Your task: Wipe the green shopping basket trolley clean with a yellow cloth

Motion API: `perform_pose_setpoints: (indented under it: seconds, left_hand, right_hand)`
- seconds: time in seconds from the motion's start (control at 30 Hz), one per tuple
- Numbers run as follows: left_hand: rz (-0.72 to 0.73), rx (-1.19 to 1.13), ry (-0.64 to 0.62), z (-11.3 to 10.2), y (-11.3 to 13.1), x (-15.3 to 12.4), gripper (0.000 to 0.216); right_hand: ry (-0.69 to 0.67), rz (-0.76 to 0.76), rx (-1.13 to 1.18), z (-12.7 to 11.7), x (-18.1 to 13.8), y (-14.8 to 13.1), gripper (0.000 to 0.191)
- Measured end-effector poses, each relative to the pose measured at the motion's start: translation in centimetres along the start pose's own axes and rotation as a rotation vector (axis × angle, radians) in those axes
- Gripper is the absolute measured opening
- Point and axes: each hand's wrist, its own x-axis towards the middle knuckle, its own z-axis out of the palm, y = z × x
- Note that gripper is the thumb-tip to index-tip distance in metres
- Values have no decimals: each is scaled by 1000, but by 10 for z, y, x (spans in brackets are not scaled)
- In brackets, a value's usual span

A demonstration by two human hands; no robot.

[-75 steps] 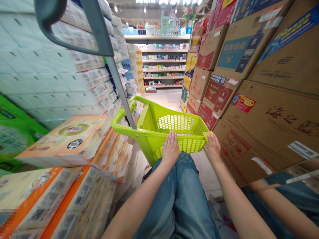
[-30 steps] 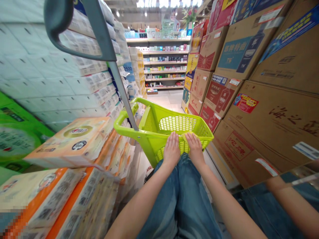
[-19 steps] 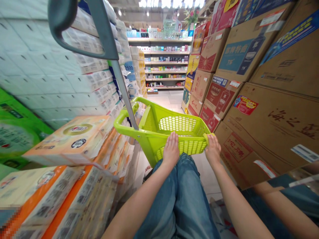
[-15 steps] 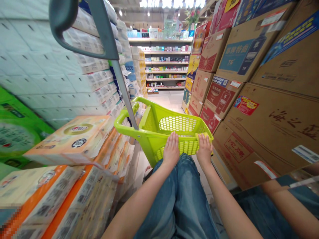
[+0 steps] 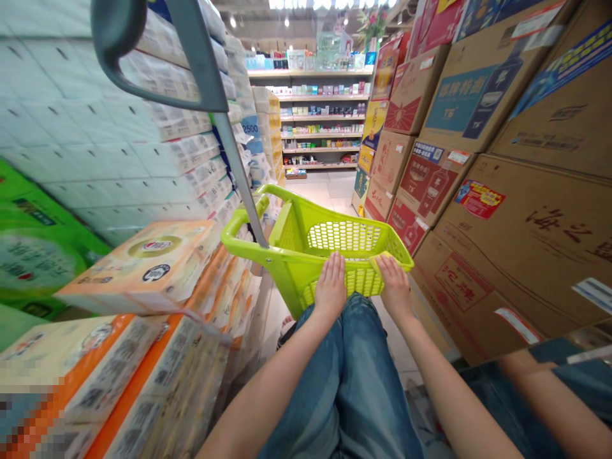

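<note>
A lime-green shopping basket cart (image 5: 282, 268) stands just beyond my knees, with perforated sides and a grey pole rising from its handle end. My left hand (image 5: 331, 284) rests on the near rim, its fingers stretched out and lying flat. Farther right along that rim, my right hand (image 5: 396, 284) presses a yellow cloth (image 5: 379, 259) against the plastic. Only a small edge of the cloth shows past the fingers. The visible inside of the basket holds nothing.
Stacked tissue packs (image 5: 138, 255) line the left side, and brown cartons (image 5: 516, 248) rise on the right. The pole's grey grip (image 5: 210, 70) looms at upper left. Stocked shelves (image 5: 320, 118) stand at the aisle's far end. A reflective surface (image 5: 540, 395) shows at lower right.
My right hand has shifted slightly left along the rim and turned, with the yellow cloth beneath its fingers. My left hand stays in place on the rim. The view has tilted slightly.
</note>
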Motion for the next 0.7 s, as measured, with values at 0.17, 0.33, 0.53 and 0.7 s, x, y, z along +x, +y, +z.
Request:
perform_pose_setpoints:
  seconds: [0.17, 0.33, 0.53, 0.7]
  left_hand:
    - [-3, 3, -7, 0, 0, 0, 69]
    - [-12, -11, 0, 1, 2, 0, 71]
    - [-9, -2, 12, 4, 1, 0, 71]
    - [-3, -1, 11, 2, 0, 0, 71]
  right_hand:
    - [-2, 210, -30, -4, -4, 57, 73]
    - [36, 312, -71, 0, -1, 25, 71]
    - [-41, 117, -32, 9, 8, -68, 70]
    - [-50, -9, -14, 9, 9, -81, 73]
